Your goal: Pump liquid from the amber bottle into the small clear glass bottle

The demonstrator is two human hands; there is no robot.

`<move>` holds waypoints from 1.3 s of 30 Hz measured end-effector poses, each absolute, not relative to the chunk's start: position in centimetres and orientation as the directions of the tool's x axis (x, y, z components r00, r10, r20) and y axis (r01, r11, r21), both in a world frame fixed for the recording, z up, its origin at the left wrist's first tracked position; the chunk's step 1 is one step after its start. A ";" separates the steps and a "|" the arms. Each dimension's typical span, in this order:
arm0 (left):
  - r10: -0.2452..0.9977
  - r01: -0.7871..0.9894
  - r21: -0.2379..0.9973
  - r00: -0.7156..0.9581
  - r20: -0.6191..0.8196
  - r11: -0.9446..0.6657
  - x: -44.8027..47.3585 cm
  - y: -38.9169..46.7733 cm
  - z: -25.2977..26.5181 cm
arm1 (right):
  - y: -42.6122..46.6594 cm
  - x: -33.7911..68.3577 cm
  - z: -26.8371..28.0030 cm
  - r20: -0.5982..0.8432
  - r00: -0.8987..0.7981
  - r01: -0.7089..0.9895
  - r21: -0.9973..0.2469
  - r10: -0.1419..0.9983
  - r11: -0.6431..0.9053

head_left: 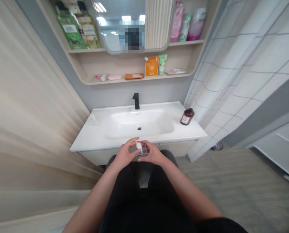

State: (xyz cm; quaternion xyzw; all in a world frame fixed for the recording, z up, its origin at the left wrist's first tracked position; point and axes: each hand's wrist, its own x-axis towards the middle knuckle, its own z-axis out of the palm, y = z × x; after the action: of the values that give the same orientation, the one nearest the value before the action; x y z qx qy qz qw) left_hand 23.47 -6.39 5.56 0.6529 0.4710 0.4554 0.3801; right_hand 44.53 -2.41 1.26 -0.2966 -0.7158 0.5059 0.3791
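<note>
In front of the sink's near edge, both hands are on a small clear bottle with a white pump-like top (139,147). My right hand (154,153) is wrapped round the clear body, which lies tilted with its top toward the left. The fingers of my left hand (126,154) are closed about the white top, with the thumb below and a finger above. Part of the bottle is hidden behind the fingers, and its label cannot be read.
A white sink (105,111) with a black faucet (136,101) lies ahead. A brown bottle (187,117) stands on its right side. Above, a shelf (125,82) bears an orange pouch (151,66), a green tube (162,64) and small items. A curtain (25,113) hangs at the left.
</note>
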 end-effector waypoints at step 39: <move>0.807 0.254 0.967 -0.566 0.167 -0.022 5.5 -1.8 2.8 | 0.8 49.5 -1.2 0.173 -0.355 0.140 -0.962 0.919 0.236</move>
State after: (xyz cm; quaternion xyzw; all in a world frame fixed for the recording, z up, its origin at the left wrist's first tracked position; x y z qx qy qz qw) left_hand 5.53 -1.81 2.81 0.4027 0.6590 0.5905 0.2343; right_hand 49.52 0.78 -1.17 -0.3942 -0.6715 0.4761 0.4087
